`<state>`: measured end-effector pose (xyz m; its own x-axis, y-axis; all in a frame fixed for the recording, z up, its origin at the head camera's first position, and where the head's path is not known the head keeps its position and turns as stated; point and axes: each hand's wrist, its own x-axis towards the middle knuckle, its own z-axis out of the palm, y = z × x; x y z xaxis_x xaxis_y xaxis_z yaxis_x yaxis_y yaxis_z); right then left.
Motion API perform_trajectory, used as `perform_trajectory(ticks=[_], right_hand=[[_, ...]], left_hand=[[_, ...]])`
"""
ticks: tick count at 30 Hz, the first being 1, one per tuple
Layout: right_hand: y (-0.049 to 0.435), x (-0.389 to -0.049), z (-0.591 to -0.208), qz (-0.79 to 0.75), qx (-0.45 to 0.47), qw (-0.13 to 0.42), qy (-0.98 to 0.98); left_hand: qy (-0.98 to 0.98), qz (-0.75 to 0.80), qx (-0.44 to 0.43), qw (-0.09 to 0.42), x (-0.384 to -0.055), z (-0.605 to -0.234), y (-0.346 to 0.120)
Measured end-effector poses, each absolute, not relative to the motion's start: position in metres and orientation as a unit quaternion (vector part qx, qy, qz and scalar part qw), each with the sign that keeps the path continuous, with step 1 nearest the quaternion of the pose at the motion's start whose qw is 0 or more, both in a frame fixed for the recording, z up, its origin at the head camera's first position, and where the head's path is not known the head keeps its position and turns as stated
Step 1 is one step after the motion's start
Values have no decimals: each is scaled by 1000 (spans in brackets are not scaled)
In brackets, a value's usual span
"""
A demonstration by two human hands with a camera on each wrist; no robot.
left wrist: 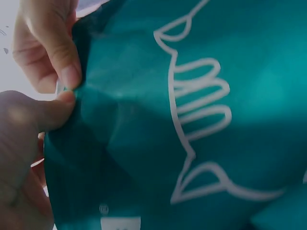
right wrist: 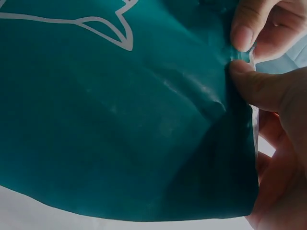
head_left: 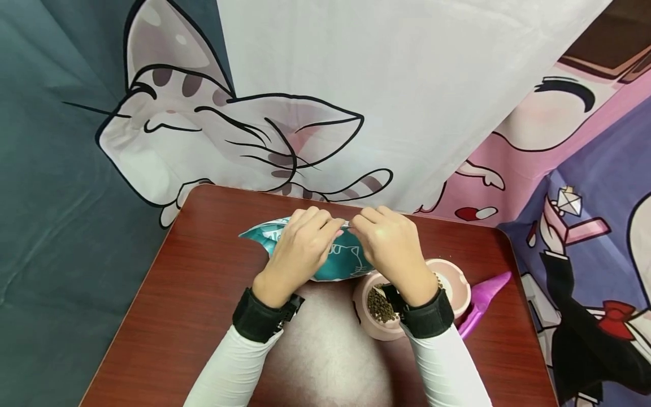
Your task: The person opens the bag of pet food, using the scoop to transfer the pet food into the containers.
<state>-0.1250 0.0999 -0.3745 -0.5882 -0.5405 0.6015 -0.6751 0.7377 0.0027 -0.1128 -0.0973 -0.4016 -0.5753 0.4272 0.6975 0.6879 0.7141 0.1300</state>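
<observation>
A teal pet-food bag (head_left: 344,261) with a white cat outline stands between both hands near the table's far edge. My left hand (head_left: 303,244) pinches its top edge between thumb and fingers. Close beside it, my right hand (head_left: 393,244) pinches the same edge. In the left wrist view, the two thumbs nearly meet on the bag (left wrist: 129,120). The right wrist view shows the thumbs close together at a zip-like strip along the rim of the bag (right wrist: 120,129). The inside of the bag is hidden.
A pink double bowl (head_left: 461,288) stands under my right wrist, with brown kibble (head_left: 378,305) in its left side. Right of it lies a purple packet-like thing (head_left: 483,299). A pale, fuzzy rounded shape (head_left: 330,350) fills the near middle of the brown table (head_left: 193,294).
</observation>
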Motion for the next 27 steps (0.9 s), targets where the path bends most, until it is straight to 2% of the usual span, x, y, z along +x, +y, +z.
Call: perform_trajectory(ticks=[17,27], right_hand=[[101,-126,-374,119,346,264,-893],[88,-125,-375,111,355,280,-885]], left_hand=[[-869,-266,-301,290,-114,-402,-118],[-859,-296,-300,291,-115,-401,-115]])
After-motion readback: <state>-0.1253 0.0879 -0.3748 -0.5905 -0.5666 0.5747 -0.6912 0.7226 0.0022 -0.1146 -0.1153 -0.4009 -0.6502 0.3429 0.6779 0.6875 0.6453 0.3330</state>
